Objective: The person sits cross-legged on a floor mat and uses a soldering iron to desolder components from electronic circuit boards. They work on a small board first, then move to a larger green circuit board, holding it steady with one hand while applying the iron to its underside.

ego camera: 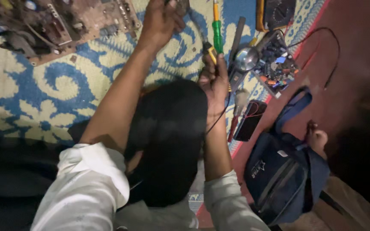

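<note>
Left hand (161,19): arm stretched forward to the top edge of the view, fingers curled round a dark object there. The object is mostly cut off by the frame, so I cannot tell what it is. Grip looks closed, not flat.

Right hand (214,79): clenched round a slim tool with a yellow grip (211,53). A thin black lead (219,113) runs down from the hand along the forearm. The tool's tip points up and away toward the left hand; the contact point is blurred.

A dark rounded shape (168,141) sits between the two forearms, low in the view. Both white sleeves (86,188) are rolled above the elbow.

Count, on the blue and cream patterned mat (43,94):
- circuit boards: 2. One large brown board (56,25) at upper left, well apart from the right hand; one small board (275,64) with coloured parts at upper right.
- green-handled screwdriver (217,34): 1, lying just above the right hand.
- magnifying lens (247,57): 1, touching the small board's edge.
- yellow-cased meter (275,13): 1, top edge.
- dark flat device (250,122): 1, near the mat's edge.

On the red floor (356,55): 1 navy bag (283,175), open, strap looped upward; a foot (317,139) just beside it.
</note>
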